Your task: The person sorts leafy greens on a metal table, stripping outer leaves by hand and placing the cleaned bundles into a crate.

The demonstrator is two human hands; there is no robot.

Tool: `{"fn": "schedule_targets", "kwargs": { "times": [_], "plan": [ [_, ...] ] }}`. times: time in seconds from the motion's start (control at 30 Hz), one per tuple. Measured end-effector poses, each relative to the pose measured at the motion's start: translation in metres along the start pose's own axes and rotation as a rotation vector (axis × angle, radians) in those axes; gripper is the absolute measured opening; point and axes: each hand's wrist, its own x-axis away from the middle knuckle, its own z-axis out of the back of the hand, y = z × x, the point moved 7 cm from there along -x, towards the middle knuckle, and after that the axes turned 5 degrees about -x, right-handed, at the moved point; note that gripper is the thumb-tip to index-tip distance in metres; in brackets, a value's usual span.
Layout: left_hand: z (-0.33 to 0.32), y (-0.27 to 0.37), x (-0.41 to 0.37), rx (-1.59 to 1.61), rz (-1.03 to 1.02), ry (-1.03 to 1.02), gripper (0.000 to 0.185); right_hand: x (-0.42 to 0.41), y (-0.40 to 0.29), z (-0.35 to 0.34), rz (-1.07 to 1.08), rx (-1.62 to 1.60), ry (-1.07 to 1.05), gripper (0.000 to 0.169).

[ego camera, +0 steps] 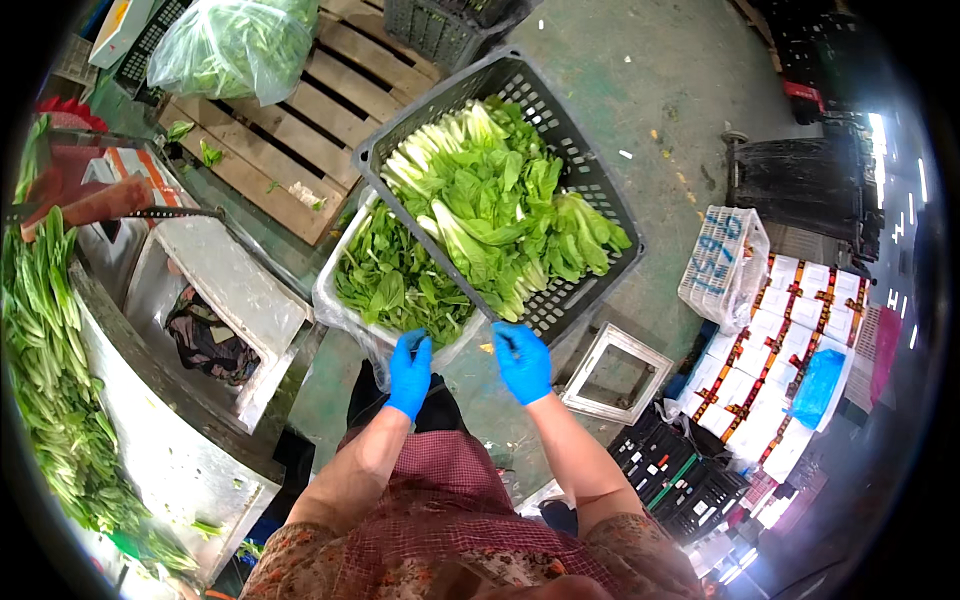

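Note:
My left hand, in a blue glove, is at the near rim of a white plastic-lined container of loose leafy greens. Its fingers are curled and bunched; whether they grip the rim or liner is unclear. Gloved in blue too, my right hand is at the near corner of a black plastic crate, fingers bent; a hold on the rim cannot be made out. The crate overlaps the container and holds leafy greens with pale stalks, heaped towards its left side.
A wooden pallet bears a clear bag of greens. At left, more greens lie along a metal-topped table beside a white foam box. A white frame, black crates and strapped white boxes are at right.

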Motion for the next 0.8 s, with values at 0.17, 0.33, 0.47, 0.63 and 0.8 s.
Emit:
{"fn": "schedule_targets", "kwargs": {
  "times": [0.17, 0.33, 0.47, 0.63, 0.8],
  "plan": [
    [-0.043, 0.095, 0.0, 0.06, -0.045, -0.199, 0.026, -0.058, 0.01, 0.095, -0.116, 0.248, 0.228, 0.029],
    [-0.069, 0.142, -0.009, 0.047, -0.082, -0.3, 0.025, -0.164, 0.048, 0.139, -0.047, 0.676, 0.231, 0.056],
    [-0.104, 0.161, -0.037, 0.035, -0.123, -0.279, 0.031, -0.199, 0.09, 0.127, -0.268, 0.85, 0.037, 0.084],
    [-0.165, 0.175, -0.082, -0.141, -0.168, -0.183, 0.04, -0.19, 0.131, 0.11, -0.658, 0.592, -0.027, 0.125],
    [-0.243, 0.18, -0.105, -0.643, -0.494, -0.254, 0.065, -0.179, 0.167, 0.093, -0.858, 0.329, -0.145, 0.122]
  ]
}}
